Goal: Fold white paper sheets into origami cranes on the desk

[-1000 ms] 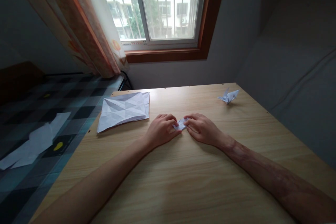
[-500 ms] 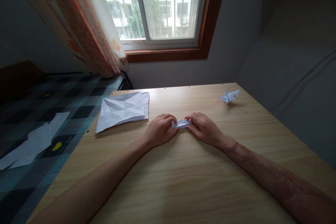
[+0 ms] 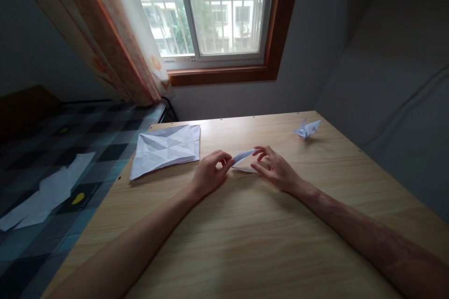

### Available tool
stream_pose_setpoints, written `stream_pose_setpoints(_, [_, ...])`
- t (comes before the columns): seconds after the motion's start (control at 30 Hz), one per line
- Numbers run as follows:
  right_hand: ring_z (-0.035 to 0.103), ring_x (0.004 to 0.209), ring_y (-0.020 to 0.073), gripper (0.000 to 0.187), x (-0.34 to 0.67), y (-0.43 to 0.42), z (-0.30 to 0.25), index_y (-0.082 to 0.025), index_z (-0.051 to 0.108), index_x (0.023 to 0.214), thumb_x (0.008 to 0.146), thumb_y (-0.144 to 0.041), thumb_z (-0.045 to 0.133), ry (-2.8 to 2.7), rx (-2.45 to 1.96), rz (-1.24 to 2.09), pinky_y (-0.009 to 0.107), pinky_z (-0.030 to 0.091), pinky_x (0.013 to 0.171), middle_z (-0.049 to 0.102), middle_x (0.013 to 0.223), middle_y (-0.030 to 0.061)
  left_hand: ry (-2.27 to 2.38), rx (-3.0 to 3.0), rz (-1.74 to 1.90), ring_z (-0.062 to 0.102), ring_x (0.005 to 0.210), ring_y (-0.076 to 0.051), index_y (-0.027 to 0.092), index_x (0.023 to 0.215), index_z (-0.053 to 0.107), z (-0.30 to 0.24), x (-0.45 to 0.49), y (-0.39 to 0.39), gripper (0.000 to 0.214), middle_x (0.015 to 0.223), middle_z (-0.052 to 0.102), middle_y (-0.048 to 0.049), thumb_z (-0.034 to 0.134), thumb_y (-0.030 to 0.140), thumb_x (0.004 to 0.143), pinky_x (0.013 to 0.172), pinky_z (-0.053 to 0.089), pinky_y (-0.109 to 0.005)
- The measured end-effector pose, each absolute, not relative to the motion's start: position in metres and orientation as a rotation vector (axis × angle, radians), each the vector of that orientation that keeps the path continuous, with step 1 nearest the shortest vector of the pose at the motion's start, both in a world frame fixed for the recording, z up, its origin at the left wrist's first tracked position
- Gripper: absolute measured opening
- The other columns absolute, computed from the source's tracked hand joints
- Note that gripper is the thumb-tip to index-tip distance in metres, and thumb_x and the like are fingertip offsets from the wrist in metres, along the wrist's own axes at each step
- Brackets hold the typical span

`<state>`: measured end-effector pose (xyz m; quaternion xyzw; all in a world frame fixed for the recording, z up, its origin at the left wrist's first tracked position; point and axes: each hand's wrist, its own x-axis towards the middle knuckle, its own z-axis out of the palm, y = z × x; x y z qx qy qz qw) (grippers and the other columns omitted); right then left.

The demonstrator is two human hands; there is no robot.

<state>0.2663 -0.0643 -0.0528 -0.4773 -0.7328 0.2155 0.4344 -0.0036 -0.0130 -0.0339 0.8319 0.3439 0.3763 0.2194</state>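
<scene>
A small piece of folded white paper [image 3: 242, 155] is held over the middle of the wooden table. My left hand [image 3: 212, 168] pinches its left end between thumb and fingers. From there the paper spreads into two parts, an upper flap tilted up to the right and a lower one lying near the tabletop. My right hand [image 3: 275, 168] is at the right side with thumb and fingers apart; its fingertips touch or nearly touch the upper flap's tip, and the thumb is by the lower part.
A folded paper crane [image 3: 307, 129] stands at the table's back right. Creased white sheets [image 3: 166, 149] lie at the back left of the wooden table [image 3: 224, 233]. Torn paper [image 3: 52, 191] rests on the checked bed [image 3: 21, 261]. Beyond are a window [image 3: 228, 14] and curtain [image 3: 115, 32].
The folded paper has opened into two spread flaps. My right hand's fingers have parted and moved slightly right, while my left hand keeps its pinch at the left end.
</scene>
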Motion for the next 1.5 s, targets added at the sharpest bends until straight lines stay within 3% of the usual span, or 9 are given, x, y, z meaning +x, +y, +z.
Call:
stream_pose_setpoints(0.17, [0.075, 0.100, 0.0253, 0.052, 0.260, -0.056, -0.051, -0.025, 0.053, 0.133, 0.097, -0.053, 0.077, -1.611, -1.152, 0.909, 0.043, 0.061, 0.092, 0.077, 0.115, 0.0091, 0.977, 2.117, 1.052, 0.070, 0.081, -0.018, 0.021, 0.095, 0.073, -0.030, -0.003, -0.015, 0.016, 0.087, 0.076, -0.0025, 0.068, 0.034, 0.102, 0.078, 0.055, -0.029])
stream_pose_setpoints(0.3, [0.073, 0.100, 0.0253, 0.047, 0.258, -0.055, -0.038, -0.023, 0.060, 0.123, 0.100, -0.063, 0.070, -1.631, -1.100, 1.048, 0.042, 0.058, 0.091, 0.077, 0.111, 0.0092, 0.985, 1.913, 1.078, 0.071, 0.077, -0.018, 0.019, 0.092, 0.069, -0.029, -0.004, -0.012, 0.020, 0.084, 0.075, -0.0033, 0.069, 0.038, 0.099, 0.068, 0.054, -0.027])
stream_pose_setpoints(0.4, [0.071, 0.098, 0.0245, 0.048, 0.254, -0.052, -0.029, -0.023, 0.063, 0.126, 0.102, -0.065, 0.068, -1.653, -0.967, 1.037, 0.041, 0.056, 0.090, 0.078, 0.111, 0.0087, 0.974, 1.752, 1.112, 0.071, 0.074, -0.017, 0.019, 0.090, 0.064, -0.031, -0.005, -0.006, 0.021, 0.086, 0.076, -0.0042, 0.069, 0.039, 0.096, 0.066, 0.054, -0.026])
stream_pose_setpoints(0.5, [0.072, 0.093, 0.0227, 0.048, 0.242, -0.042, -0.033, -0.024, 0.063, 0.124, 0.095, -0.057, 0.081, -1.566, -0.933, 0.991, 0.038, 0.056, 0.085, 0.077, 0.104, 0.0057, 0.956, 1.684, 1.128, 0.069, 0.072, -0.016, 0.019, 0.087, 0.062, -0.033, -0.006, -0.003, 0.020, 0.084, 0.074, -0.0029, 0.069, 0.037, 0.093, 0.069, 0.056, -0.027])
stream_pose_setpoints(0.77, [0.072, 0.078, 0.0204, 0.050, 0.209, -0.025, -0.063, -0.023, 0.064, 0.110, 0.084, -0.056, 0.091, -1.316, -0.959, 1.073, 0.035, 0.058, 0.074, 0.073, 0.087, 0.0009, 0.802, 2.022, 0.966, 0.064, 0.083, -0.017, 0.018, 0.092, 0.072, -0.023, -0.006, -0.018, 0.009, 0.089, 0.070, -0.0040, 0.068, 0.025, 0.093, 0.073, 0.052, -0.025])
stream_pose_setpoints(0.97, [0.066, 0.075, 0.0174, 0.042, 0.212, -0.038, -0.053, -0.023, 0.069, 0.109, 0.089, -0.056, 0.086, -1.447, -1.017, 1.060, 0.030, 0.050, 0.065, 0.074, 0.093, 0.0018, 0.746, 2.124, 1.008, 0.066, 0.086, -0.017, 0.018, 0.101, 0.072, -0.020, -0.004, -0.020, 0.011, 0.095, 0.073, -0.0037, 0.065, 0.017, 0.092, 0.081, 0.052, -0.028])
stream_pose_setpoints(1.1, [0.065, 0.079, 0.0180, 0.037, 0.210, -0.041, -0.049, -0.022, 0.073, 0.102, 0.092, -0.057, 0.083, -1.511, -0.992, 1.039, 0.031, 0.053, 0.072, 0.075, 0.098, 0.0032, 0.796, 2.134, 0.973, 0.067, 0.085, -0.018, 0.018, 0.100, 0.070, -0.022, -0.006, -0.020, 0.010, 0.093, 0.073, -0.0038, 0.061, 0.023, 0.100, 0.080, 0.051, -0.029])
stream_pose_setpoints(1.23, [0.062, 0.079, 0.0181, 0.035, 0.210, -0.041, -0.052, -0.023, 0.072, 0.092, 0.093, -0.057, 0.081, -1.495, -0.988, 1.012, 0.032, 0.054, 0.074, 0.072, 0.092, 0.0018, 0.765, 2.136, 0.937, 0.066, 0.084, -0.019, 0.019, 0.097, 0.069, -0.020, -0.008, -0.019, 0.027, 0.090, 0.071, -0.0045, 0.050, 0.034, 0.109, 0.080, 0.051, -0.030])
stream_pose_setpoints(1.5, [0.064, 0.084, 0.0202, 0.035, 0.211, -0.045, -0.048, -0.023, 0.066, 0.085, 0.094, -0.054, 0.080, -1.496, -0.971, 1.052, 0.033, 0.055, 0.078, 0.067, 0.086, 0.0009, 0.775, 1.960, 0.888, 0.064, 0.082, -0.018, 0.016, 0.093, 0.075, -0.023, -0.006, -0.018, 0.034, 0.085, 0.072, -0.0039, 0.067, 0.048, 0.103, 0.077, 0.052, -0.027])
